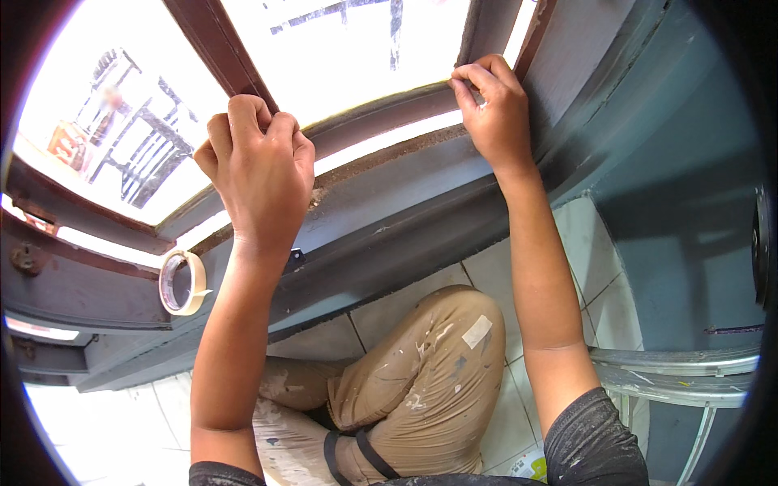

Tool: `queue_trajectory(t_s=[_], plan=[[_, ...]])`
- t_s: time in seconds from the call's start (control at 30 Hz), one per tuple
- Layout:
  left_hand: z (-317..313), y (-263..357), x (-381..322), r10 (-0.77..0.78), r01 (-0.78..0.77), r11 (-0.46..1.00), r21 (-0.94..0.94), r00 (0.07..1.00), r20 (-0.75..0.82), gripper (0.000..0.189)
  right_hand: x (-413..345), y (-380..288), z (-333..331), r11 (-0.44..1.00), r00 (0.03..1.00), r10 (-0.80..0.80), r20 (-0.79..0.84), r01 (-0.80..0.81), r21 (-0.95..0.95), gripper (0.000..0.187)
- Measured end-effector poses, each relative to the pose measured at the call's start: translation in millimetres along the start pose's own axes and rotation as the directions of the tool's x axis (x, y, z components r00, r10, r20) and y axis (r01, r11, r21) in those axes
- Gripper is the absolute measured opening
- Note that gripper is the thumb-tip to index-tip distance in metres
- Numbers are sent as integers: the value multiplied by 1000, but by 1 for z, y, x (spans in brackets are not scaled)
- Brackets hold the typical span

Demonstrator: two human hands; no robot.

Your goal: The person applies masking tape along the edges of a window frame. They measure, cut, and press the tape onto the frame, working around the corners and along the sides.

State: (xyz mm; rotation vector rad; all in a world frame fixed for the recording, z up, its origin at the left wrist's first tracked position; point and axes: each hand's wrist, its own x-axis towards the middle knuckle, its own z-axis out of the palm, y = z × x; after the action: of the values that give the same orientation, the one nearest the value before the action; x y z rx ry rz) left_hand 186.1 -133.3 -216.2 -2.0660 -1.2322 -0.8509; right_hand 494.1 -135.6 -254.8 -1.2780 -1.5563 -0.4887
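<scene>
My left hand (261,164) is at the lower left corner of a glass pane (364,54), its fingers bent against the brown wooden mullion (225,48). Its fingertips are hidden behind the knuckles. At the pane's lower right corner is my right hand (495,100), thumb and forefinger tips close together on the frame. Between the hands, a thin yellowish line (377,102) follows the pane's lower edge; whether it is tape is unclear. A roll of masking tape (197,282) with a loose end is beside my left forearm, at the lower rail.
A tape-like scrap (476,331) lies on my paint-spotted trouser knee. An aluminium ladder (674,370) is at the right, near the blue-grey wall (687,182). A white and green container (530,465) stands on the tiled floor (419,297). Metal latch hardware (27,258) is at the left.
</scene>
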Motion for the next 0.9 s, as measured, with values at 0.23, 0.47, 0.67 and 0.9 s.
queue_trajectory(t_s=[0.23, 0.47, 0.67, 0.9], plan=[[5, 2, 4, -13, 11, 1000, -14, 997, -81, 13, 2, -1, 7, 996, 1000, -12, -21, 10, -93, 11], [9, 0, 9, -15, 14, 1000, -11, 996, -84, 15, 11, -3, 11, 982, 997, 73, 11, -70, -173, 28], [17, -9, 15, -44, 40, 999, -29, 990, -132, 42, 22, -15, 21, 945, 980, -8, -197, -57, -322, 95], [37, -37, 29, -96, 64, 981, -184, 980, -173, 65, 33, -2, 44, 938, 957, 233, -174, -268, -219, 115]])
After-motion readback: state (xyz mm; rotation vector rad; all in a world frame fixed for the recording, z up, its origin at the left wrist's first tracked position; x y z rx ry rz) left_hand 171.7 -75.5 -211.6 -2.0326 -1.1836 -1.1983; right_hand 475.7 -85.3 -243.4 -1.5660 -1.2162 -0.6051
